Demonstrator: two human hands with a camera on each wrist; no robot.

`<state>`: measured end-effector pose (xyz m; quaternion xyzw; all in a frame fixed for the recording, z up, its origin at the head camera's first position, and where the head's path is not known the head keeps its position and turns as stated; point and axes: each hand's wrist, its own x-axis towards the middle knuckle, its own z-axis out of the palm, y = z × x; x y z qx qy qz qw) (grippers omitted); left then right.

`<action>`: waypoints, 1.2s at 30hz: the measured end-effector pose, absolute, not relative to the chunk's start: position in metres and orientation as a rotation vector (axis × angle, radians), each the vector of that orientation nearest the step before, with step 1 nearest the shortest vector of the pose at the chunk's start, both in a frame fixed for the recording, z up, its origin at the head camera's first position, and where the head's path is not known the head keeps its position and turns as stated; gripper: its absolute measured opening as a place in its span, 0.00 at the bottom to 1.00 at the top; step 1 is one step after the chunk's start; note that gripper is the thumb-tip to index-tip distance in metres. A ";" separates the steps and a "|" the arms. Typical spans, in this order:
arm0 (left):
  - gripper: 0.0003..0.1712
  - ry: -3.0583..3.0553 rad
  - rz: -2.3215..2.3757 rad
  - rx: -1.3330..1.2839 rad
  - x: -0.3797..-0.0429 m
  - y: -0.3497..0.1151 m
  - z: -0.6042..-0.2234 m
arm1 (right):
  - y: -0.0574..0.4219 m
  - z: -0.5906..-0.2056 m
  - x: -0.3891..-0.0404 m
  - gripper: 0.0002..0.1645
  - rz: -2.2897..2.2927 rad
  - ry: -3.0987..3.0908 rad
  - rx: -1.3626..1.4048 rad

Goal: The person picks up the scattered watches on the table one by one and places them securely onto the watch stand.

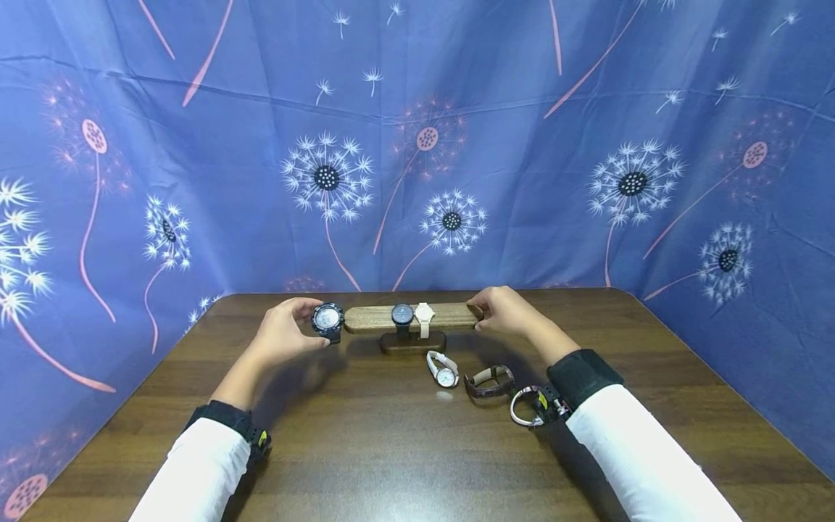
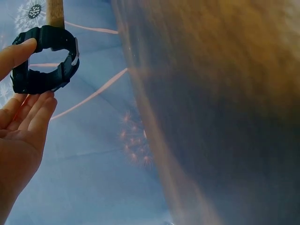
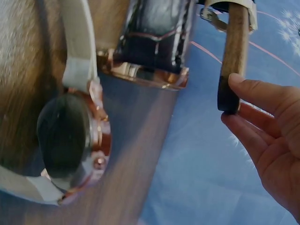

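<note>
My left hand (image 1: pixel 277 333) holds a chunky black watch (image 1: pixel 327 319) between thumb and fingers, its pale dial toward the head camera. The closed strap loop (image 2: pixel 35 85) shows in the left wrist view. The watch is right at the left end of a wooden bar (image 1: pixel 372 319); whether the bar enters the loop I cannot tell. A dark watch (image 1: pixel 402 314) and a cream watch (image 1: pixel 424 313) hang side by side around the bar, above its dark base (image 1: pixel 412 344). At the other end, my right hand (image 1: pixel 507 313) pinches the bar's dark tip (image 3: pixel 228 96) between thumb and fingers.
In front of the stand, a white-strapped watch (image 1: pixel 446 377), a brown-strapped watch (image 1: pixel 491 390) and a light ring-shaped watch or bangle (image 1: pixel 518 412) lie on the wooden table (image 1: pixel 391 449). The last is close under the right wrist. A blue patterned cloth (image 1: pixel 522 239) hangs behind.
</note>
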<state>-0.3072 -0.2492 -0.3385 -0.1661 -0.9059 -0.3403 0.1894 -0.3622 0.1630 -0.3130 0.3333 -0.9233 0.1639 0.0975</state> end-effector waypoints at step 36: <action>0.37 -2.683 -1.211 -0.598 -0.347 -0.224 -0.337 | 0.159 -0.313 -0.361 0.12 0.115 -2.561 1.172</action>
